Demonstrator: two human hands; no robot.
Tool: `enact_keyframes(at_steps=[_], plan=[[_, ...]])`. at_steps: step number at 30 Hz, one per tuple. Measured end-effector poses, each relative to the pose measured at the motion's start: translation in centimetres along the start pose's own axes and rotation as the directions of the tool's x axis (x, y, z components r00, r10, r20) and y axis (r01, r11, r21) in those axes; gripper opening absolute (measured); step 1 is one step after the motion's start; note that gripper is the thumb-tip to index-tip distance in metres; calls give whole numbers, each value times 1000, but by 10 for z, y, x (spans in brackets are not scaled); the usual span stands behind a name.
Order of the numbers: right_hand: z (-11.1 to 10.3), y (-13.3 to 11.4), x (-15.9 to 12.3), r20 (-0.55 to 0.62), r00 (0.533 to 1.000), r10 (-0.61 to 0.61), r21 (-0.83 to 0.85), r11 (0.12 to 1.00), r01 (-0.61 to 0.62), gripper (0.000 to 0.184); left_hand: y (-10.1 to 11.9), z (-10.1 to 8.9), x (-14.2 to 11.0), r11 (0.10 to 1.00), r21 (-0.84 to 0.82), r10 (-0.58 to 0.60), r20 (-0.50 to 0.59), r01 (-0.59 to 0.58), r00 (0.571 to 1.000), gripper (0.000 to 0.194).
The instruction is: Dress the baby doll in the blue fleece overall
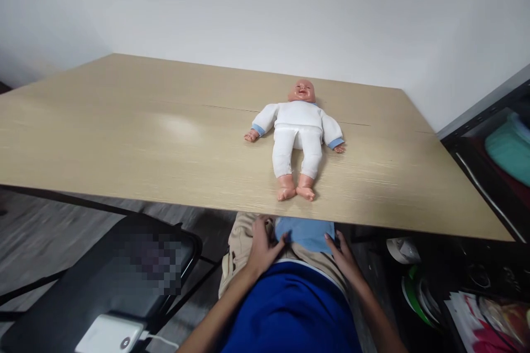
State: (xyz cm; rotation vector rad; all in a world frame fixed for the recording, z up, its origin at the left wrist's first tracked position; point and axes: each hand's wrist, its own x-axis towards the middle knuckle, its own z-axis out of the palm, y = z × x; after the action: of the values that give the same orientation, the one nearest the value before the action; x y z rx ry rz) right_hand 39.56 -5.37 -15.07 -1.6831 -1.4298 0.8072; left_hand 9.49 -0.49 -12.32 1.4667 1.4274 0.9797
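A piece of light blue cloth (308, 233) lies over my lap, partly hidden under the table's front edge. My left hand (265, 245) grips its left side, thumb on top and the other fingers partly out of sight. At the cloth's right edge, my right hand (342, 251) pinches it between thumb and fingers. On the table, beyond both hands, a baby doll (298, 116) rests on its back in a white outfit with blue cuffs. Its arms are spread and its bare feet point toward me.
The wooden table (124, 138) stands against a white wall. To my left is a black chair (103, 265) with a white power bank (110, 335) and cable on it. A dark shelf at right holds a teal bundle (509, 146); papers (459, 314) and a green-rimmed spool (414, 298) lie lower.
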Motion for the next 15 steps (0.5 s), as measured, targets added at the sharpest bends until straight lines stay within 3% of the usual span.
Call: enact_keyframes(at_steps=[3, 6, 8, 10, 11, 13, 15], plan=[[8, -23, 6, -33, 987, 159, 172, 973, -152, 36, -3, 5, 12, 937, -217, -234, 185, 272, 954, 80], [1, -63, 4, 7, 997, 78, 248, 966, -77, 33, 9, -11, 16, 900, -269, -229, 376, 342, 898, 79], [-17, -99, -2, 21, 1000, -23, 219, 976, 18, 24, 30, -34, 13, 911, -250, -164, 507, 327, 846, 67], [-42, -137, -8, 116, 982, -149, 181, 975, 127, 13, 60, -63, 7, 934, -210, -80, 664, 288, 743, 54], [-56, -154, -8, 155, 965, -212, 189, 965, 181, 9, 77, -77, 5, 948, -208, -33, 693, 243, 720, 51], [-82, -184, 0, 174, 919, -352, 258, 918, 303, 10, 111, -100, 4, 963, -235, 73, 703, 133, 708, 48], [-100, -206, 24, 61, 876, -478, 311, 843, 439, 24, 143, -113, 10, 957, -291, 202, 614, -19, 763, 43]])
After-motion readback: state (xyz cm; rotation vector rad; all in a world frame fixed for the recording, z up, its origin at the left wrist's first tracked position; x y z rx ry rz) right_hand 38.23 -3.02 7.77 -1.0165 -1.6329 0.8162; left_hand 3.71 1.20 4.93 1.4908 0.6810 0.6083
